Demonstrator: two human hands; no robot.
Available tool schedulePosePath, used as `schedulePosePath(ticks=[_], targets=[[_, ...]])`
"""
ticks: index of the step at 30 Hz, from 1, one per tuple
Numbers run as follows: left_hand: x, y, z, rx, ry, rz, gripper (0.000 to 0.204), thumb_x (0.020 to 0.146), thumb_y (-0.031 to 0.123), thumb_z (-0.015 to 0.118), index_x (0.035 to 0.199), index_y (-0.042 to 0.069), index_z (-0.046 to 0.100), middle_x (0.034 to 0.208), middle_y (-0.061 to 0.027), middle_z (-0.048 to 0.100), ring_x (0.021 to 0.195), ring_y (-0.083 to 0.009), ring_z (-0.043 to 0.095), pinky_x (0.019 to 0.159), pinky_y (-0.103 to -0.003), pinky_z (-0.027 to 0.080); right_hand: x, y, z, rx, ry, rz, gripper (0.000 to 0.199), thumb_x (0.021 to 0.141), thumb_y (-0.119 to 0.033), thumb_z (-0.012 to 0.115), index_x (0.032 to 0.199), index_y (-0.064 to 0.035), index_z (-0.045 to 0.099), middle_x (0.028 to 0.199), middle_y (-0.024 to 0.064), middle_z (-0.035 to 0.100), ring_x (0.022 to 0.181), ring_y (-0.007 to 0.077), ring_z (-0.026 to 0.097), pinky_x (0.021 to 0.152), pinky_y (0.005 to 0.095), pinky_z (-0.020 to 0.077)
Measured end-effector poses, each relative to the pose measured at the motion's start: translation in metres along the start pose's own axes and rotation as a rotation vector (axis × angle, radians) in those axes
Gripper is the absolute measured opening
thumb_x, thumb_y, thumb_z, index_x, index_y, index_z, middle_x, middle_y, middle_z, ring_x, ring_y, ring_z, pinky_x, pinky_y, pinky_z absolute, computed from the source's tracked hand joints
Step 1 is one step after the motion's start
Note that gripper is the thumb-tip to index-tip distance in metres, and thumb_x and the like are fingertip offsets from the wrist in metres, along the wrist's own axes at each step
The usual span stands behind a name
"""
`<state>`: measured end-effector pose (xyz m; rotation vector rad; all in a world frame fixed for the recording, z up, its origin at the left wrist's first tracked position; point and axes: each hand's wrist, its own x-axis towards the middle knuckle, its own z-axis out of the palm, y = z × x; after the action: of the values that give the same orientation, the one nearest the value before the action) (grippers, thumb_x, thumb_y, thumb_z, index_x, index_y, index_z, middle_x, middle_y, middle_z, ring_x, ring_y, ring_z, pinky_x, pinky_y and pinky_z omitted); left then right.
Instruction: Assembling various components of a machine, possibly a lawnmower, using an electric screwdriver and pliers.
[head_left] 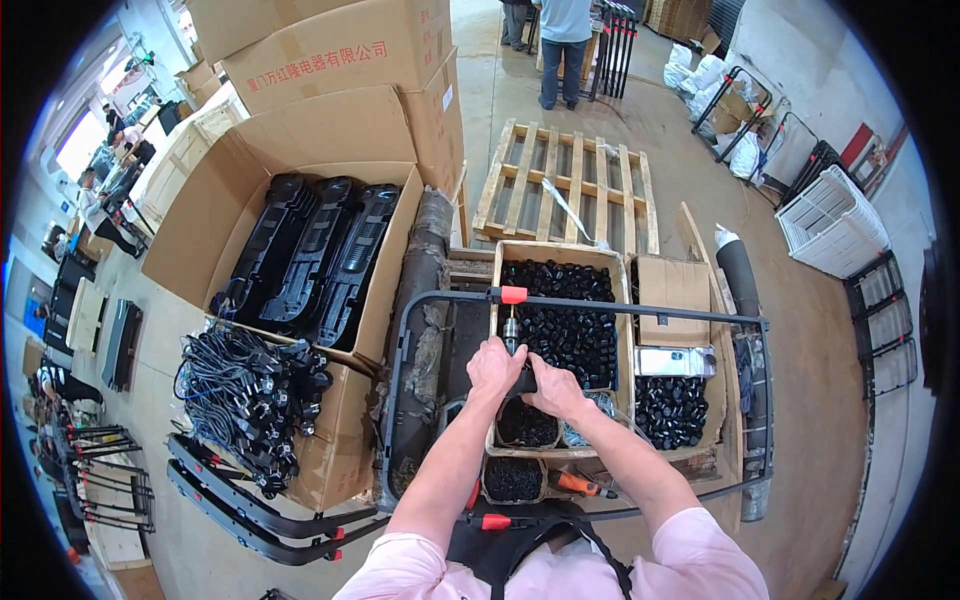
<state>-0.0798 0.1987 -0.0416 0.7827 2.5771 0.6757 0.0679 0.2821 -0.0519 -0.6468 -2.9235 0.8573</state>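
Note:
A black tubular frame [640, 308] with rounded corners lies across the bench in front of me. At its far bar sits a red plastic piece [513, 295]. My left hand [494, 366] is closed around the front of a power drill [512, 332], whose tip meets the bar at the red piece. Behind it, my right hand [553, 388] is wrapped around the drill's dark rear part, mostly hidden by the fingers. A second red piece [495, 521] is on the near bar, close to my body. Under the frame stands a carton of black plastic caps [565, 340].
Small boxes of dark screws [514, 478] and an orange-handled tool [580, 485] lie near me. Left are a carton of black housings [300, 270], bundled cables [250, 400] and curved black frames [250, 510]. Beyond lies a wooden pallet [565, 185]; a person [565, 50] stands farther off.

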Motion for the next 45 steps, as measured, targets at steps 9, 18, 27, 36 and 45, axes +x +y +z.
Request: schedulePosePath(ticks=[9,18,27,36,45], targets=[[0.009,-0.001,0.005,-0.018,0.039,0.003,0.062,0.085,0.055,0.075,0.105,-0.004,0.073,0.108,-0.0274,0.075,0.102,-0.045,0.074,0.09,-0.054,0.058,0.004,-0.001,-0.007,0.029,-0.016,0.005,0.081,0.078,-0.026,0.086,0.144,-0.0009,0.047,0.127,0.0239,0.068,0.111,0.0415,0.07,0.095,0.0497,0.0572],[0.007,-0.004,0.004,-0.03,0.005,-0.017,0.063,0.085,0.057,0.075,0.105,-0.003,0.073,0.108,-0.0263,0.076,0.104,-0.044,0.074,0.09,-0.053,0.058,-0.002,-0.012,-0.003,0.009,0.035,-0.057,0.061,0.081,-0.018,0.083,0.134,-0.0038,0.055,0.142,0.0161,0.055,0.121,0.0387,0.064,0.099,0.0483,0.0563],[0.0,-0.003,0.0,-0.027,-0.044,-0.02,0.064,0.086,0.056,0.076,0.11,-0.003,0.073,0.112,-0.0262,0.075,0.106,-0.0428,0.074,0.093,-0.052,0.059,-0.009,-0.012,0.0,0.044,0.028,-0.057,0.065,0.08,-0.019,0.085,0.135,-0.0046,0.055,0.14,0.0152,0.056,0.123,0.0381,0.063,0.101,0.0469,0.0555],[-0.008,-0.01,0.004,-0.033,0.004,-0.002,0.064,0.085,0.058,0.076,0.107,-0.003,0.072,0.109,-0.0265,0.075,0.103,-0.0441,0.074,0.091,-0.053,0.058,-0.016,-0.021,-0.001,0.065,-0.023,-0.007,0.064,0.08,-0.019,0.085,0.134,-0.0052,0.055,0.14,0.0147,0.055,0.125,0.0378,0.062,0.102,0.0468,0.055],[-0.036,-0.018,0.0,-0.073,0.062,0.016,0.065,0.086,0.058,0.075,0.105,-0.003,0.071,0.108,-0.0267,0.075,0.102,-0.0443,0.073,0.09,-0.053,0.057,-0.038,-0.029,0.004,0.044,0.077,-0.057,0.065,0.082,-0.023,0.082,0.139,-0.0077,0.056,0.14,0.0148,0.055,0.124,0.0387,0.062,0.102,0.0486,0.0545]])
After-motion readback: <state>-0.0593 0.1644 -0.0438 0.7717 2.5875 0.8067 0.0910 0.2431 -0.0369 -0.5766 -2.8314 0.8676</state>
